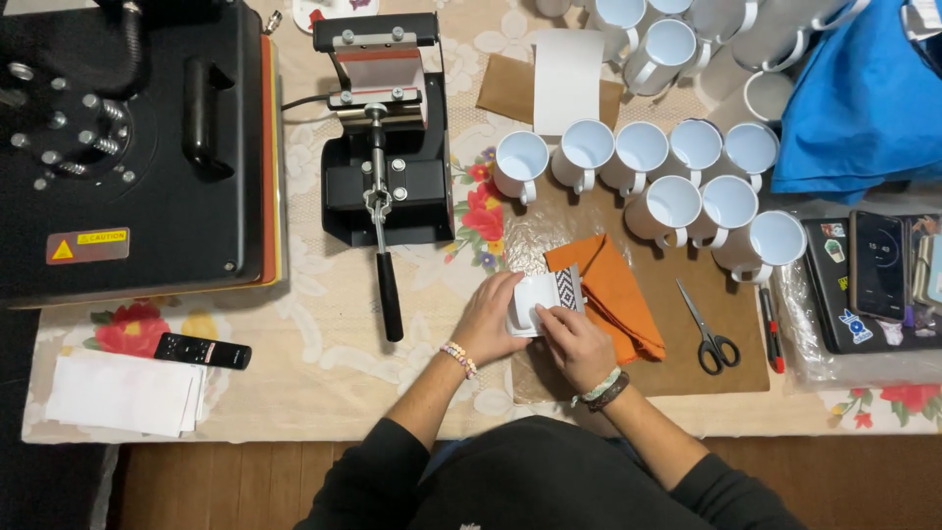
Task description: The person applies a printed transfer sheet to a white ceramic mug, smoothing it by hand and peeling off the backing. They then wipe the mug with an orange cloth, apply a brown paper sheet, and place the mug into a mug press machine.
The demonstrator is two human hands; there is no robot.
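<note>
A white mug lies on its side near the table's front edge, wrapped with a paper strip that bears a black and white pattern. My left hand grips the mug from the left. My right hand presses the paper against the mug from the front. An orange cloth lies just right of the mug on a brown mat.
A black mug press with a long handle stands behind my left hand, a large black heat press at far left. Several white mugs stand behind. Scissors, a red pen, a phone, a remote and white paper lie around.
</note>
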